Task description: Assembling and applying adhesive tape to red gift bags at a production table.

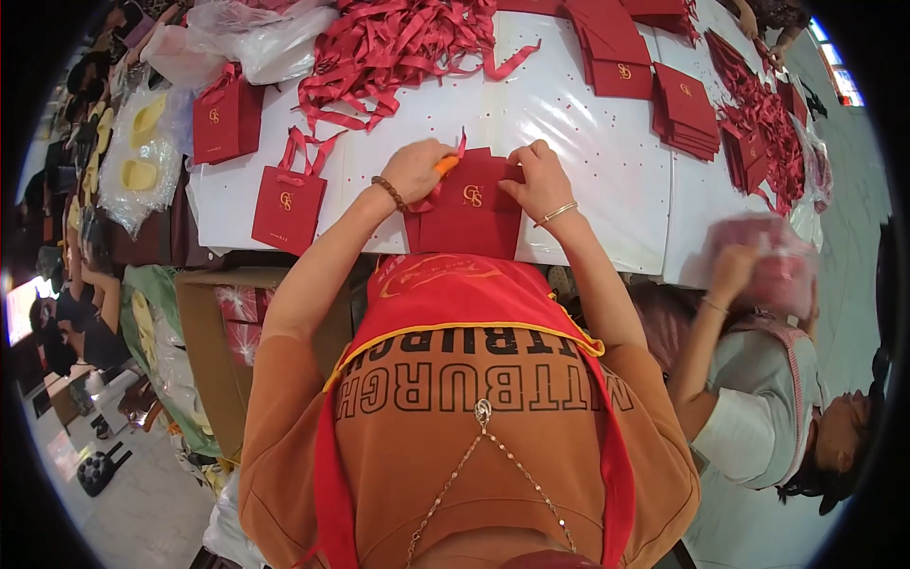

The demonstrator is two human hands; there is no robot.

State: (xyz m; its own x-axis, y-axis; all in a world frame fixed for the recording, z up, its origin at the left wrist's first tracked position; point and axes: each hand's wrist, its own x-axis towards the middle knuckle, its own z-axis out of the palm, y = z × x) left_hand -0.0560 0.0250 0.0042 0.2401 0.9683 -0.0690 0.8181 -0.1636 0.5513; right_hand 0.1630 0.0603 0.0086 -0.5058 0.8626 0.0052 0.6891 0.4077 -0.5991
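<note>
Table [607,190]: white, under a glossy clear cover with small red specks; it curves toward the rim of our view.
Left hand [414,169]: our forearm slants up from below, wrist bent inward, fingers curled at the bag's upper left; a beaded bracelet [389,193] circles the wrist.
Right hand [542,185]: apart from the left, with thumb and forefinger bent at the bag's upper right edge, a bangle [556,213] behind; we cannot tell whether they pinch it.
Orange piece [445,165]: at our left fingertips, mostly covered; we cannot tell whether it is gripped or worn.
Ribbon [462,142]: a red strip rising beside the left fingers, its lower run partly hidden by them.
Bag [474,223]: red with a gold mark, between our hands at the near edge; more red layers show around it, their number unclear.
Apron [455,284]: red, just below the bag.
Finished-looking bags: one with handles [287,209] lies left of us, another [227,123] farther off.
Heap [393,47]: tangled red ribbons beyond our hands, cut off above.
Stack [684,114]: red bags, to the right.
Co-worker [758,417]: at right, one hand at a blurred pink bundle [766,261].
</note>
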